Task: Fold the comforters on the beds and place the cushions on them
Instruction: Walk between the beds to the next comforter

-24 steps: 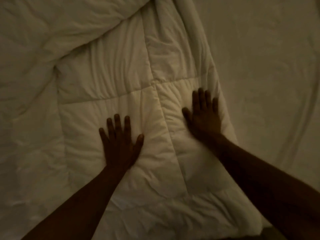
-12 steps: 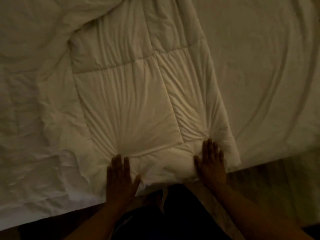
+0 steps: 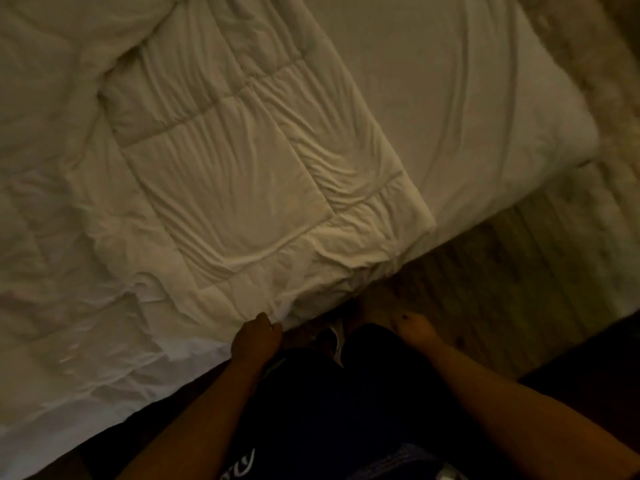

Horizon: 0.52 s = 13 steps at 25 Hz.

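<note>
The left hand (image 3: 255,337) has a curled grip at the near edge of the comforter (image 3: 249,174) — whether it pinches cloth is unclear. The right hand's (image 3: 414,329) grip is blurred. The comforter lies wrinkled on the bed (image 3: 485,116).

light: dim, warm | floor (image 3: 502,282): wood planks | bed (image 3: 467,98): white sheet

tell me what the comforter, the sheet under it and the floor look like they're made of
Comforter: soft padded fabric, matte cream, likely cotton or polyester shell with fill; stitched quilt lines form puffy panels and it creases loosely.
Sheet: thin woven cloth, matte off-white; it lies flat with long shallow wrinkles.
Floor: looks like wood or wood-look laminate; plank seams and grain streaks show, though dim light and blur leave it open.
</note>
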Each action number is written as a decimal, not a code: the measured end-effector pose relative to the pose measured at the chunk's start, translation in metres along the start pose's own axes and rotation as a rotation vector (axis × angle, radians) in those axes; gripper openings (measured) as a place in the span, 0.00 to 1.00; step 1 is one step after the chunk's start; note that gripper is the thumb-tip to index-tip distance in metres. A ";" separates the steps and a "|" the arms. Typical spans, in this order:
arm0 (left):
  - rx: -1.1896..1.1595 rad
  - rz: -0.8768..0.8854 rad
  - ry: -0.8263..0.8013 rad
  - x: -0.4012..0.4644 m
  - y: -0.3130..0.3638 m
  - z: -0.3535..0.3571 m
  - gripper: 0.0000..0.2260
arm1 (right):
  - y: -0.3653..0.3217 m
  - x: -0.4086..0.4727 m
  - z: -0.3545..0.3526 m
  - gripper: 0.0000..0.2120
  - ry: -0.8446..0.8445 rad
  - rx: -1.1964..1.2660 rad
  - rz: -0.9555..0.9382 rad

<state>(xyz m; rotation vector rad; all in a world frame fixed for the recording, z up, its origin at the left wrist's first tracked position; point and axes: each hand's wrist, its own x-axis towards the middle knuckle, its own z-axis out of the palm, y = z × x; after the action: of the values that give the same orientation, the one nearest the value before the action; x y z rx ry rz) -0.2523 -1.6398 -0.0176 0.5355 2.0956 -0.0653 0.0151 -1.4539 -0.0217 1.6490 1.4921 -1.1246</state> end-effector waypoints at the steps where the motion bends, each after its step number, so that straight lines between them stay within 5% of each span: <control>1: 0.040 0.035 -0.058 0.000 0.007 -0.002 0.14 | 0.007 -0.006 -0.002 0.17 -0.003 0.055 0.027; 8: 0.122 0.126 -0.171 -0.024 0.073 -0.007 0.13 | 0.075 -0.032 -0.012 0.09 0.025 0.262 -0.006; 13: 0.378 0.142 -0.255 -0.035 0.146 0.011 0.13 | 0.136 -0.039 -0.030 0.13 0.025 0.673 0.128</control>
<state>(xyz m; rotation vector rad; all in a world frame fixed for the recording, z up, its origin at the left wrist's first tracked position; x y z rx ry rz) -0.1692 -1.5227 0.0280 0.8534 1.7967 -0.4320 0.1541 -1.4655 0.0146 2.1607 1.0492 -1.6490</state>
